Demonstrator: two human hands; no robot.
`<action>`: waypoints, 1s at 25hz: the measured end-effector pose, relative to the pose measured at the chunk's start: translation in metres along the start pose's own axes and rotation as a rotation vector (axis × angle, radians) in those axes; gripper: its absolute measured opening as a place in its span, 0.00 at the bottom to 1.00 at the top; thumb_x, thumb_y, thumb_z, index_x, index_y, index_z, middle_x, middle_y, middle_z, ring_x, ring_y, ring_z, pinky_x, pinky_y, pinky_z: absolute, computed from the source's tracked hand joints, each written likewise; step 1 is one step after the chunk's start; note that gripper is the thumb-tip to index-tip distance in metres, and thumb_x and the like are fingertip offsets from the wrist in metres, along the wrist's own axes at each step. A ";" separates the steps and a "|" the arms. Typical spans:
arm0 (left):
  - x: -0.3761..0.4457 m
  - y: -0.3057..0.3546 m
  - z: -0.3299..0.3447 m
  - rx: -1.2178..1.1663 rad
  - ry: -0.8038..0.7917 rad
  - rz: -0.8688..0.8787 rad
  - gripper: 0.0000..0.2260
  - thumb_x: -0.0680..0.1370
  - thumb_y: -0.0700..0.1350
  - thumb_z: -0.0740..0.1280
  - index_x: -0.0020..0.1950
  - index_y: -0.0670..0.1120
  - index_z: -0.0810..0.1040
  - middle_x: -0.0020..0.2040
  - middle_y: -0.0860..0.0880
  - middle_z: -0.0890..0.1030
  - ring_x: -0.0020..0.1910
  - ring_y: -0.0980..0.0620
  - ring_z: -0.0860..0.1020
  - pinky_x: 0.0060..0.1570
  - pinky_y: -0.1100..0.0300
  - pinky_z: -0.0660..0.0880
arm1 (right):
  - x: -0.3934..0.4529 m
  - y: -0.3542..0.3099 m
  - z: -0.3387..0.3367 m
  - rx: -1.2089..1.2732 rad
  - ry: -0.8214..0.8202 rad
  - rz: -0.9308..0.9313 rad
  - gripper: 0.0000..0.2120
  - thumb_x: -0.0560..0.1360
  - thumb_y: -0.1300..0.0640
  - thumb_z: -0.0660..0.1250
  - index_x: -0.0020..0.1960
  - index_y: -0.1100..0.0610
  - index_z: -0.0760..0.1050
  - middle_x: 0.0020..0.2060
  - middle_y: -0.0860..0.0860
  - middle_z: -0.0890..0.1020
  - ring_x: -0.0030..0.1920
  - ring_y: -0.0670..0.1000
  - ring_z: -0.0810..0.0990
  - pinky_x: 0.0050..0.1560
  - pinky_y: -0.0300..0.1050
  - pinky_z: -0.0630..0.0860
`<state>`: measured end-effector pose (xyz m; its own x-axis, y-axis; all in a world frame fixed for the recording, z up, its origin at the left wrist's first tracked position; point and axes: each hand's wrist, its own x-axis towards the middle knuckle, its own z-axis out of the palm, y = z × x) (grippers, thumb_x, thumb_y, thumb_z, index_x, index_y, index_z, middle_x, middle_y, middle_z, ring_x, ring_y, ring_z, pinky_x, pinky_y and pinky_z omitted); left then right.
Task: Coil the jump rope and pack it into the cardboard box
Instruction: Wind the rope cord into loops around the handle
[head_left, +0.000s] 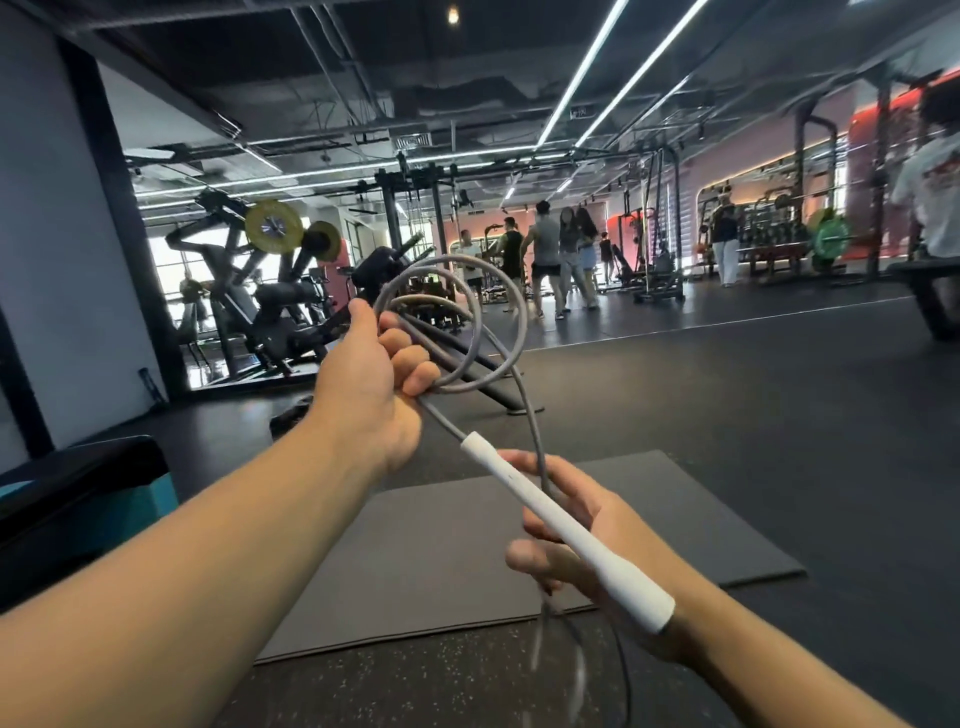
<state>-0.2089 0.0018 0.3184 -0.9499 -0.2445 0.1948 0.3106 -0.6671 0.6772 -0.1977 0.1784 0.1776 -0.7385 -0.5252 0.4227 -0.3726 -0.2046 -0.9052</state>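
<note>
Coiling is the step we judge in hand. Nearest, our right hand (582, 540), palm up, is loosely curled around the white handle (566, 530) and a strand of jump rope (537, 457). Farther out, our left hand (374, 384) is clamped on the gathered loops. Next: feed another loop. No cardboard box shows.

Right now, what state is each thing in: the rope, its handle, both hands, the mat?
Grey jump rope cord: partly coiled, loops gathered in the left hand, the rest hanging loose.
White plastic handle: tilted, lying across the right hand.
Left hand: closed around the cord loops.
Right hand: loosely curled around the cord, under the handle.
Dark grey floor mat: flat on the floor.
</note>
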 end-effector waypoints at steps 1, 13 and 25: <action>0.000 -0.004 -0.002 -0.010 0.051 0.024 0.20 0.84 0.57 0.54 0.39 0.47 0.69 0.23 0.55 0.60 0.17 0.57 0.57 0.17 0.65 0.55 | 0.004 0.000 0.006 0.067 0.015 -0.055 0.29 0.69 0.58 0.79 0.67 0.44 0.77 0.36 0.49 0.71 0.36 0.49 0.66 0.36 0.42 0.67; -0.020 -0.041 -0.030 0.422 0.017 0.084 0.17 0.84 0.57 0.54 0.42 0.48 0.66 0.28 0.53 0.57 0.22 0.55 0.56 0.20 0.62 0.59 | 0.040 -0.033 0.017 0.165 0.279 0.016 0.22 0.75 0.47 0.71 0.56 0.65 0.80 0.27 0.47 0.67 0.26 0.45 0.60 0.28 0.40 0.57; -0.044 0.006 -0.015 2.323 -0.739 1.498 0.49 0.68 0.60 0.71 0.83 0.48 0.50 0.82 0.43 0.53 0.81 0.41 0.45 0.76 0.36 0.42 | 0.054 -0.075 -0.002 -0.848 -0.002 0.170 0.17 0.81 0.52 0.64 0.35 0.59 0.77 0.26 0.51 0.79 0.25 0.45 0.71 0.31 0.39 0.68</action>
<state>-0.1644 -0.0019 0.3038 -0.4296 0.7336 0.5266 0.2720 0.6612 -0.6992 -0.2107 0.1676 0.2683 -0.8216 -0.4945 0.2837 -0.5511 0.5617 -0.6171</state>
